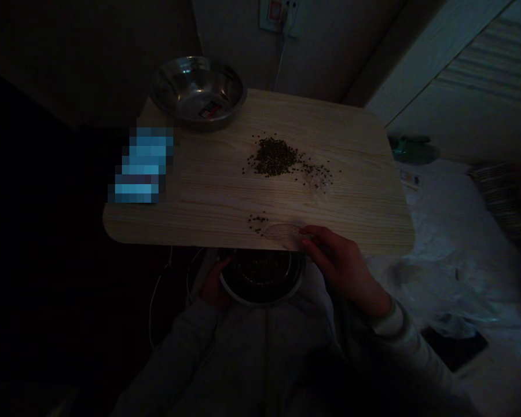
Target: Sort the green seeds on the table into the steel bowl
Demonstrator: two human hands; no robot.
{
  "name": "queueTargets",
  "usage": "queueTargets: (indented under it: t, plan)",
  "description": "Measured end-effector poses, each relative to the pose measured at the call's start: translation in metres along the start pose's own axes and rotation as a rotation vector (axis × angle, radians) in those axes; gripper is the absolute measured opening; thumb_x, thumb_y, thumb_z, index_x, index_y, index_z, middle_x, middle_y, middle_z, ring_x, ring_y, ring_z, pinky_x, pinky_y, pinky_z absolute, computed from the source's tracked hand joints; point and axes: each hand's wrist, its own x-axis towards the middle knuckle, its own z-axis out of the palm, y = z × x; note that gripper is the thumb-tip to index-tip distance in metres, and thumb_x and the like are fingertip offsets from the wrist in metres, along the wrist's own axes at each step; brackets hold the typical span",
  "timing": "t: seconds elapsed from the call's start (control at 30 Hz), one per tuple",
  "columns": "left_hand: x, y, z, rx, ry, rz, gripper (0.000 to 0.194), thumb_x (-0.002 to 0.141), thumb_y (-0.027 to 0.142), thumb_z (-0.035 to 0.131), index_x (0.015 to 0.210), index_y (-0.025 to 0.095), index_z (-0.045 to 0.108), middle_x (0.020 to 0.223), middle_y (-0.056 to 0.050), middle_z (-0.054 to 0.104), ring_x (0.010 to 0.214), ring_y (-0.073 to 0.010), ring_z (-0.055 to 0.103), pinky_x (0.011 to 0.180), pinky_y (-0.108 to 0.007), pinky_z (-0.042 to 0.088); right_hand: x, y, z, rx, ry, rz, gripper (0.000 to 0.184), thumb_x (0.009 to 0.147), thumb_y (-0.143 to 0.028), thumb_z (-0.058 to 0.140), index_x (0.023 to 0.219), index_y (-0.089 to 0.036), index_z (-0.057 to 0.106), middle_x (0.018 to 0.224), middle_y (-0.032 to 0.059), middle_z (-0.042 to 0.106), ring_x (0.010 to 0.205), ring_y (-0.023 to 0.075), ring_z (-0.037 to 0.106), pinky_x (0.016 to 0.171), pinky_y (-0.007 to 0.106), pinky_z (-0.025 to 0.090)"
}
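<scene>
My right hand (334,258) pinches a clear, oval, spoon-like piece (282,233) at the table's front edge. Its exact kind is hard to make out in the dim light. Several small dark-green beans (257,221) lie just beyond it. Below the edge, my left hand (217,284) grips the left rim of a dark round bowl (263,298), partly covered by the tabletop. What the bowl contains is too dark to tell. Farther back on the wooden table (208,191) is a heap of the same beans (274,156), with looser ones scattered to its right.
A shiny metal basin (195,95) stands at the table's back left corner. A lit phone-like screen (141,168), blurred out, lies at the left edge. A plugged-in cable (282,52) runs down the wall. To the right are a green bottle (414,150) and plastic bags (451,289).
</scene>
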Motion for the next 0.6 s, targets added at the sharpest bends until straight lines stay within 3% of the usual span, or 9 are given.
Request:
queueTargets:
  t: [0.1,0.27,0.47,0.6]
  plan:
    - [-0.001,0.000,0.000,0.012,0.026,-0.002,0.015,0.070,0.017,0.058,0.058,0.021,0.068,0.059,-0.003,0.071,0.094,-0.0252,0.066,0.090,-0.037,0.048,0.000,-0.002,0.000,-0.003,-0.020,-0.025,0.026,0.087,-0.035,0.046,0.102,-0.020,0.062,0.083,0.0062,0.069,0.070,0.0160,0.064,0.064,0.027,0.050]
    - [-0.001,0.000,-0.002,0.024,-0.032,0.038,0.010,0.067,0.019,0.061,0.062,0.020,0.069,0.070,-0.005,0.074,0.099,-0.0263,0.064,0.092,-0.038,0.046,0.002,-0.004,0.001,-0.011,-0.013,-0.013,0.027,0.088,-0.035,0.045,0.103,-0.019,0.061,0.076,0.0049,0.068,0.064,0.0151,0.063,0.060,0.026,0.049]
    - [-0.006,0.003,0.005,0.046,0.070,0.022,0.017,0.072,0.018,0.055,0.063,0.022,0.069,0.063,-0.002,0.073,0.094,-0.0231,0.066,0.090,-0.036,0.048,0.004,-0.002,0.003,-0.006,0.019,0.012,0.027,0.088,-0.035,0.045,0.103,-0.019,0.060,0.075,0.0044,0.068,0.065,0.0150,0.063,0.060,0.025,0.048]
    - [-0.009,0.005,0.008,0.072,0.043,-0.005,0.020,0.073,0.019,0.053,0.061,0.021,0.069,0.065,-0.004,0.073,0.097,-0.0246,0.065,0.091,-0.037,0.047,0.007,-0.002,0.003,0.002,0.003,0.024,0.027,0.088,-0.035,0.045,0.103,-0.019,0.060,0.073,0.0040,0.067,0.064,0.0148,0.062,0.061,0.026,0.048]
